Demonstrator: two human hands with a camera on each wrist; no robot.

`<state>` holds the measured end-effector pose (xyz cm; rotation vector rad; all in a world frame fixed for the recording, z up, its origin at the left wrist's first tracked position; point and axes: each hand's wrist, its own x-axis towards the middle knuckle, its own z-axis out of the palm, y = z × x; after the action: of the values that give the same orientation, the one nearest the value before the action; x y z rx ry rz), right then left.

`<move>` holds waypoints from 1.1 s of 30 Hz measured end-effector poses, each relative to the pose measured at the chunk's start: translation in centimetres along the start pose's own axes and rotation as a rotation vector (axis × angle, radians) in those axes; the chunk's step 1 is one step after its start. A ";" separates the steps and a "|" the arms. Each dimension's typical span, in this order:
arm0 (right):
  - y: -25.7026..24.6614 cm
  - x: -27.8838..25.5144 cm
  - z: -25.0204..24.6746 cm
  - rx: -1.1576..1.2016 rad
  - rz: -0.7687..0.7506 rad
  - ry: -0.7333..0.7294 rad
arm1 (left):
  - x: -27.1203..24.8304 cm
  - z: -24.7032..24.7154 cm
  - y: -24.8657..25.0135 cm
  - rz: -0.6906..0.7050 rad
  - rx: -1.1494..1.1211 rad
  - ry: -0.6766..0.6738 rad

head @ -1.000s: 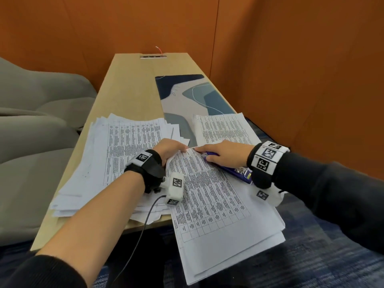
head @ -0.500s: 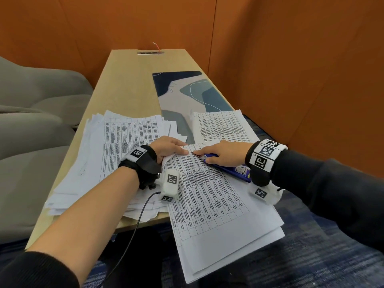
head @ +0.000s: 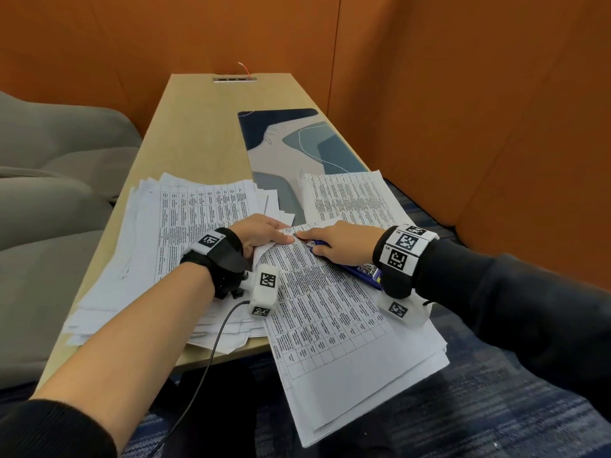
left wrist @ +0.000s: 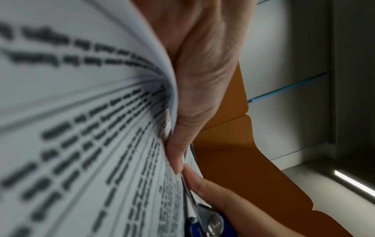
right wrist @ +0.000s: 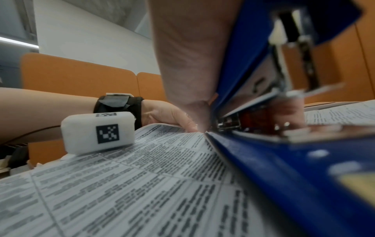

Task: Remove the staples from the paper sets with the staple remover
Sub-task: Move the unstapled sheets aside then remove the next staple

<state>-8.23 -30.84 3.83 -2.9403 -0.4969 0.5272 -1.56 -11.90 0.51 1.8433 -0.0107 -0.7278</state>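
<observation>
Head view, near to far. Paper set point(head: 334, 312): overhanging counter point(head: 198, 133) edge. Left hand point(head: 261, 234): pinching lifted corner sheets. Right hand point(head: 344, 244): clasping blue staple remover point(head: 360, 272) at same corner. Advice: keep corner taut, slide tip flat under staple, lever gently, avoid tearing.

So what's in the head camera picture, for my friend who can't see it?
Two hands meet at the top corner of a printed paper set: the left hand grips that corner, and the right hand holds a blue staple remover to it. More paper piles cover the wooden table.
</observation>
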 end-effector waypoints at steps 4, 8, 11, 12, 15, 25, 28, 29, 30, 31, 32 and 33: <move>0.1 0.7 -0.8 0.106 -0.029 -0.038 | 0.0 -0.1 -0.2 0.019 -0.013 0.017; 1.2 0.5 -1.5 0.320 -0.074 -0.107 | 0.0 -0.1 -0.2 0.034 -0.046 0.021; 1.4 -0.1 -1.2 0.530 -0.058 -0.114 | 0.1 0.1 -0.2 0.047 -0.071 0.028; 1.3 -0.2 -1.1 0.542 -0.055 -0.099 | -0.1 0.2 -0.2 0.052 -0.080 0.025; 1.1 0.2 -1.2 0.308 -0.060 -0.053 | -0.4 0.2 -0.3 0.036 -0.109 -0.011; -4.6 -1.5 -0.6 -0.596 -0.103 0.061 | 0.3 1.1 0.9 -0.025 0.351 0.182; -5.2 -2.2 -0.6 -0.800 -0.114 0.075 | 0.5 1.4 1.5 -0.013 0.461 0.212; -5.3 -2.3 -0.8 -0.804 -0.120 0.085 | 0.5 1.4 1.8 0.007 0.493 0.212; -5.1 -2.4 -1.3 -0.763 -0.117 0.090 | 0.6 1.1 2.2 0.027 0.513 0.200; -4.6 -2.5 -1.8 -0.682 -0.101 0.097 | 0.5 0.8 2.8 0.066 0.532 0.180; -3.9 -2.6 -2.6 -0.571 -0.083 0.102 | 0.2 0.5 3.6 0.117 0.550 0.150; -2.9 -2.7 -3.4 -0.431 -0.063 0.111 | -0.1 0.1 4.6 0.172 0.549 0.115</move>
<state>-10.24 -29.21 8.31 -3.3176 -0.7729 0.2735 -0.17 -13.81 4.45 2.3686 -0.3187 -0.5261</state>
